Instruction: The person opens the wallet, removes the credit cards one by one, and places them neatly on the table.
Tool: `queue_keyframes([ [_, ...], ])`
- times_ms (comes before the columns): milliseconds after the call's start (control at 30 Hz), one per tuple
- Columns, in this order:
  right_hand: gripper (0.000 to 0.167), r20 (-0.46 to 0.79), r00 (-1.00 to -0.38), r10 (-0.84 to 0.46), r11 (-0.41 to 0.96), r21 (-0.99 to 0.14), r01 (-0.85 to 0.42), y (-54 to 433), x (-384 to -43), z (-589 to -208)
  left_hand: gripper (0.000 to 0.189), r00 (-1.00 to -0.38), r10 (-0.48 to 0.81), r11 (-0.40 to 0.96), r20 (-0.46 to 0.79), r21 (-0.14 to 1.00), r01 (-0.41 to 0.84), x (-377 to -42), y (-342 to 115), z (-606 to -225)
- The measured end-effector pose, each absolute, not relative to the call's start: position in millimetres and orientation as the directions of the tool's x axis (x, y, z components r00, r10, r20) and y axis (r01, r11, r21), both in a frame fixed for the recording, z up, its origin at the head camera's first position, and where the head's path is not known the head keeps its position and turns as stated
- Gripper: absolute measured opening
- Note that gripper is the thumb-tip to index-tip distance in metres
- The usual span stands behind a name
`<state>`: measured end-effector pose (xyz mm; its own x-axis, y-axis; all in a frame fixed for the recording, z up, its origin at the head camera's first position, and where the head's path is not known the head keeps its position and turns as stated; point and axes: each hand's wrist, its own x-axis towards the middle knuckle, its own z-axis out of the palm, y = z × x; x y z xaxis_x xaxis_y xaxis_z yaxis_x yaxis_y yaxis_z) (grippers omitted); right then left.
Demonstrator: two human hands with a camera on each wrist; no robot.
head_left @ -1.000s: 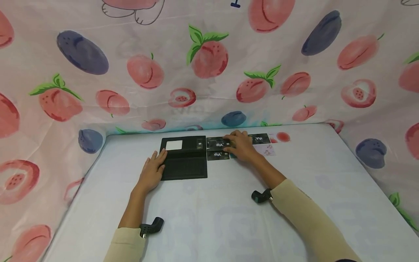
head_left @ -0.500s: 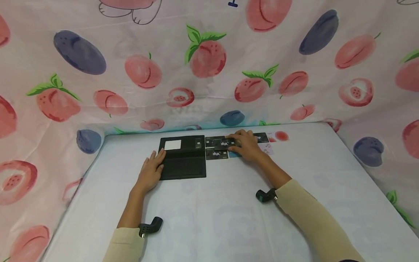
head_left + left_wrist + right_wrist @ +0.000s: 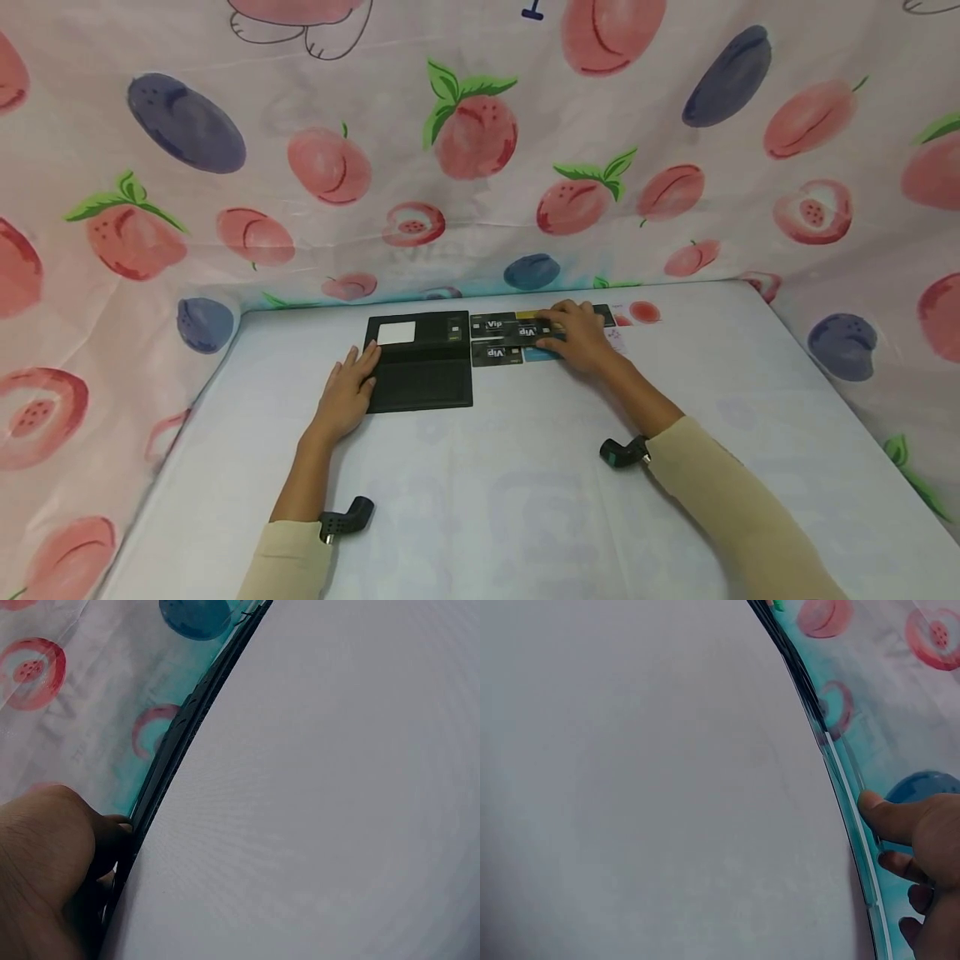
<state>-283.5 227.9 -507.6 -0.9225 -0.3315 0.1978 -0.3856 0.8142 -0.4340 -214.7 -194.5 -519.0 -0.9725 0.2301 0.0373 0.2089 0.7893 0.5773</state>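
An open black wallet [image 3: 422, 383] lies flat at the far middle of the table, a white patch and a card in its upper half. My left hand [image 3: 347, 393] rests on its left edge with fingers extended. With thumb and fingers, my right hand [image 3: 588, 340] pinches a black Vip card [image 3: 525, 331]; in the right wrist view the card edge [image 3: 853, 766] is between thumb and fingers. Beneath and around it lie another black Vip card [image 3: 491, 324], a lower Vip card [image 3: 497, 353], a blue card [image 3: 538, 355] and a yellow-edged card [image 3: 527, 315].
Right of my right hand lie a partly covered black card [image 3: 604, 312], a pink-printed card [image 3: 617, 339] and a card with a red circle [image 3: 644, 312]. A fruit-print cloth [image 3: 480, 208] rises behind the white table [image 3: 480, 500].
My right hand has moved right with the black Vip card, uncovering the Vip card and yellow-edged card beneath. It now covers more of the right-hand cards. My left hand stays on the wallet.
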Motion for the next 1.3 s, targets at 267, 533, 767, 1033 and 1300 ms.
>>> queue_keyframes([
  [267,0.054,0.18,-0.931,-0.319,0.828,-0.425,-0.366,237,-279,-510,0.055,-0.973,0.228,0.79,0.038,0.577,0.208,-215,-194,-518],
  [533,0.054,0.199,-0.931,-0.306,0.834,-0.415,-0.363,245,-275,-510,0.055,-0.973,0.229,0.788,0.036,0.58,0.207,-214,-194,-517],
  [767,0.056,0.166,-0.945,-0.28,0.84,-0.434,-0.325,257,-273,-508,0.055,-0.973,0.229,0.792,0.033,0.575,0.206,-214,-194,-517],
  [1033,0.053,0.165,-0.95,-0.264,0.838,-0.449,-0.31,272,-271,-509,0.055,-0.971,0.237,0.793,0.04,0.57,0.217,-216,-195,-519],
  [1300,0.054,0.164,-0.951,-0.262,0.826,-0.472,-0.309,287,-268,-511,0.055,-0.97,0.24,0.79,0.047,0.571,0.223,-215,-194,-519],
])
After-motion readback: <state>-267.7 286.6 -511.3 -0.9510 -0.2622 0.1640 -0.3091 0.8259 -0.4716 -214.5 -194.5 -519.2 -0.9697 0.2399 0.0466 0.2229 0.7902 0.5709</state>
